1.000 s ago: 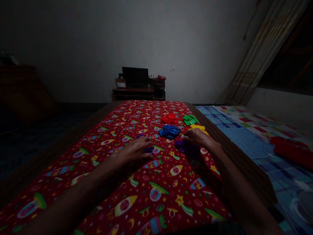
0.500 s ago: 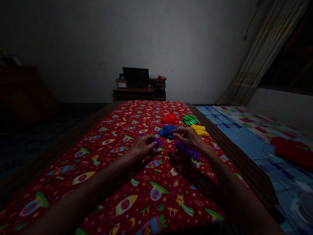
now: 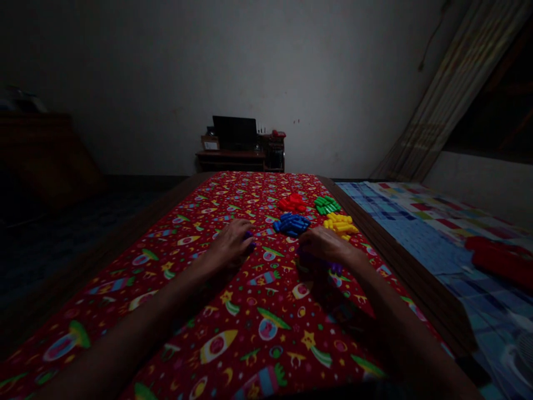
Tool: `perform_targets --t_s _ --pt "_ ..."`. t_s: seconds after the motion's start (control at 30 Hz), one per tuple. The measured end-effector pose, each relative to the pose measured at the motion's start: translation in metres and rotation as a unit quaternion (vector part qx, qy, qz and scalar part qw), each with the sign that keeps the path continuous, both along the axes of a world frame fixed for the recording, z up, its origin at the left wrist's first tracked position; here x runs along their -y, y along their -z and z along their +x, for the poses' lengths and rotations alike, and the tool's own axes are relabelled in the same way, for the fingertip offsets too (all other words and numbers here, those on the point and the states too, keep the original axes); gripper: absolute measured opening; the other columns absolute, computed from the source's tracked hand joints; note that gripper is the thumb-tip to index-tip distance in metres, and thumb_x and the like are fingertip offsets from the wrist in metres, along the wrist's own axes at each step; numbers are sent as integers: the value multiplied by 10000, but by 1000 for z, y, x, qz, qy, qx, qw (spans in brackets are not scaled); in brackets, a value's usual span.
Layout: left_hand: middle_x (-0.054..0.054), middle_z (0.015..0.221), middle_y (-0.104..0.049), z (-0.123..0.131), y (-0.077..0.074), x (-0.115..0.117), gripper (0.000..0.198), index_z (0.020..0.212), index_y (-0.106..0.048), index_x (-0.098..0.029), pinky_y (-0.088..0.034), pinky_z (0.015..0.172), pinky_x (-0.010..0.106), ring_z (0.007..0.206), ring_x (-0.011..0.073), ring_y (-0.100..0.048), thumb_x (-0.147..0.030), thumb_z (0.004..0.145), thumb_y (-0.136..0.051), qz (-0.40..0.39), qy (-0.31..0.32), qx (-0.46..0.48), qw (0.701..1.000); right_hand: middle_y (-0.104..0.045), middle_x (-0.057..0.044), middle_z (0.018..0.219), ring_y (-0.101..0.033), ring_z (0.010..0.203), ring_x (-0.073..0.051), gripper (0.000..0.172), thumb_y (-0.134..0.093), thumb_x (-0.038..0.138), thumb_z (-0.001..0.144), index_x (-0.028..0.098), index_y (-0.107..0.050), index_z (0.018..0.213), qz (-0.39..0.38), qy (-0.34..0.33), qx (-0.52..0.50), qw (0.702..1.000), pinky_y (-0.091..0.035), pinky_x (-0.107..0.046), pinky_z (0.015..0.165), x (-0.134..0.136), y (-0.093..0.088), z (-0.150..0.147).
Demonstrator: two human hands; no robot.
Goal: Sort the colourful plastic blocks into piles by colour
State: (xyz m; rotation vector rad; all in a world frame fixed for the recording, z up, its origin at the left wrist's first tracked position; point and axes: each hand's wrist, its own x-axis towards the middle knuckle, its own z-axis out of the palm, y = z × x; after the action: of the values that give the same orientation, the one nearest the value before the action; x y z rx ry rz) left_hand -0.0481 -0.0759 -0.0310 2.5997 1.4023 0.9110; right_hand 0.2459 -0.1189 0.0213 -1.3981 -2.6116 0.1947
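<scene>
Small purple plastic pieces [image 3: 249, 240] poke out past the fingers of my left hand [image 3: 230, 240], which is curled around them low over the cloth. To the right, my right hand [image 3: 322, 243] reaches down onto a purple pile [image 3: 337, 269], fingers bent together and their tips hidden. Just beyond lies a heap of blue pieces [image 3: 291, 223]. Yellow pieces [image 3: 340, 224] sit close past my right knuckles. Farther back are a red group [image 3: 292, 202] and green pieces [image 3: 327, 205] laid side by side.
A red patterned cloth [image 3: 266, 328] covers the long table, whose dark wooden edge [image 3: 400, 266] shows at right. Beyond the far end stands a desk with a black monitor [image 3: 235, 132]. A bed with a checked cover [image 3: 383, 228] and a red item [image 3: 497, 255] lies on the right.
My left hand has shifted left and closed more around the purple pieces. My right hand has lowered from beside the blue heap onto the purple pile. The view has shifted slightly.
</scene>
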Motion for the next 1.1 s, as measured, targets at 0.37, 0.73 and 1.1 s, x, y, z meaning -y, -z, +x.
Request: perform_targets --t_s 0.37,0.73,1.1 --pt "80 965 -742 2 9 -2 283 977 -723 -204 -532 753 321 866 237 -686 -297 817 -508 -99 -7 6 995 -694 -92 891 -593 817 -165 233 -475 158 922 147 -701 976 120 -22 -71 990 -399 -252 719 1 15 -13" --pt "117 1183 -612 16 22 0 403 1207 -608 -182 -441 1012 437 1155 277 -547 -393 866 -560 -4 -24 47 999 -677 -94 867 -602 802 -163 211 -488 97 898 147 -658 1014 122 -59 16 991 -408 -244 693 7 36 -48" --pt "56 1088 -686 36 27 19 376 1135 -597 -194 -513 886 344 994 217 -643 -241 763 -606 -184 166 146 958 -586 -152 1267 -538 1133 -222 518 -491 101 886 150 -414 1396 142 -77 -45 986 -458 -349 931 5 68 -57"
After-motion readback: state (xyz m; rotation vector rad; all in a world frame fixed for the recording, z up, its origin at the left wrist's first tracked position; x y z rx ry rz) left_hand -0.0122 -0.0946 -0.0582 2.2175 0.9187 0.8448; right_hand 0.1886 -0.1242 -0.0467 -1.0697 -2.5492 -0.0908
